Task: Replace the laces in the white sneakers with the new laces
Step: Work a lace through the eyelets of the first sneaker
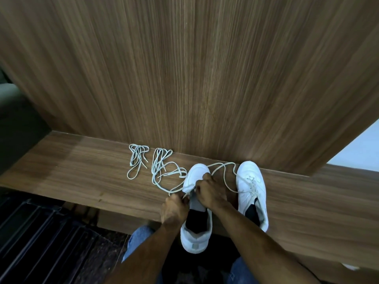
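Observation:
Two white sneakers stand on a wooden ledge. The left sneaker [195,175] has its heel hanging over the ledge's front edge. My left hand [174,208] pinches a lace end at the shoe's left side. My right hand [211,191] rests on the tongue area, fingers closed on the lace there. A long pale lace [223,166] loops from this shoe past its toe toward the right sneaker [253,189], which is laced. Two loose lace bundles lie to the left: one small [137,160], one larger [162,167].
A vertical wood-grain panel [194,78] rises right behind the ledge [82,177]. Below the ledge at the left lies a dark ribbed floor mat [41,242]. My blue-jeaned knees [139,240] show at the bottom.

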